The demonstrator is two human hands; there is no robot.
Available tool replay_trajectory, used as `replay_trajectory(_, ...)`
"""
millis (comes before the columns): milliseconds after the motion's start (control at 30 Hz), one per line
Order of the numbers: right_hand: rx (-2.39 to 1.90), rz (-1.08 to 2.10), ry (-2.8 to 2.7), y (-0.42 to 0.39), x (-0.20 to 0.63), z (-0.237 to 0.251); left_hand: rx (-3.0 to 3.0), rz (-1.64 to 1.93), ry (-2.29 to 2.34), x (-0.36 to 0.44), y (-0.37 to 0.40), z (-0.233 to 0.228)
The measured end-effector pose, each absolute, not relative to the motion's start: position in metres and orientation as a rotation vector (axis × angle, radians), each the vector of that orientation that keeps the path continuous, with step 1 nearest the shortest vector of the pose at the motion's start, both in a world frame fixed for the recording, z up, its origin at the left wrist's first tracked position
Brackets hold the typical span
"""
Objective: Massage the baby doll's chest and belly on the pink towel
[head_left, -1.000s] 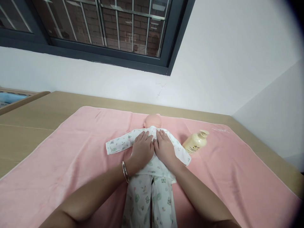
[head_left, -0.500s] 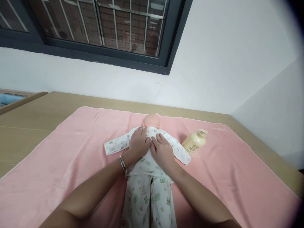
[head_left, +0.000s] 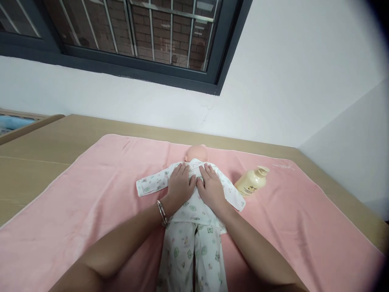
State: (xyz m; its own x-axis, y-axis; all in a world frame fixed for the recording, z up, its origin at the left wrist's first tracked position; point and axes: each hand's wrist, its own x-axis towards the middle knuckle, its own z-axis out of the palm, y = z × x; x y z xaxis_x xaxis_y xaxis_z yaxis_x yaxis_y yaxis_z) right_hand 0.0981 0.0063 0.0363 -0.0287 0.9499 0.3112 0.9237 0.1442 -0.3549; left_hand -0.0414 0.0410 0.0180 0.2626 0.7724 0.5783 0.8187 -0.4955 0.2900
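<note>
A baby doll [head_left: 194, 211] in a white, green-patterned top and trousers lies on a pink blanket [head_left: 121, 166], its bald head at the far end. My left hand [head_left: 180, 184] rests flat on the left side of the doll's chest, fingers stretched toward its shoulder. On the right side of the chest lies my right hand [head_left: 212, 186], also flat, fingers pointing toward the head. The two thumbs come close together over the middle of the top. Both sleeves spread out sideways. The doll's feet are out of view.
A pale yellow pump bottle [head_left: 251, 181] lies tilted beside the doll's right-hand sleeve. The blanket covers a wooden surface [head_left: 88, 123] that meets a white wall [head_left: 170, 109]. A dark-framed window [head_left: 209, 83] with bars is above. Something blue [head_left: 15, 121] shows at far left.
My hands have spread slightly outward across the doll's chest, the thumbs now more apart from the fingers. The whole view has shifted a little; the bottle stays beside the sleeve.
</note>
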Motion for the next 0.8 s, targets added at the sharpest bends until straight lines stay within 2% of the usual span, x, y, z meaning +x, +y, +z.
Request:
replay_trajectory(300, -1.785, 0.056, -1.951, 0.005, 0.096, 0.034, -2.507, -1.063, -1.527, -0.042, 0.042, 0.018)
replay_trajectory(567, -1.774, 0.228, -1.966, 0.02, 0.112, 0.038, -2.576, -1.012, -1.397, -0.043, 0.039, 0.025)
replay_trajectory(800, -1.787, 0.084, -1.976, 0.016, 0.103, 0.034, -2.554, -0.942, -1.54, -0.041, 0.031, 0.032)
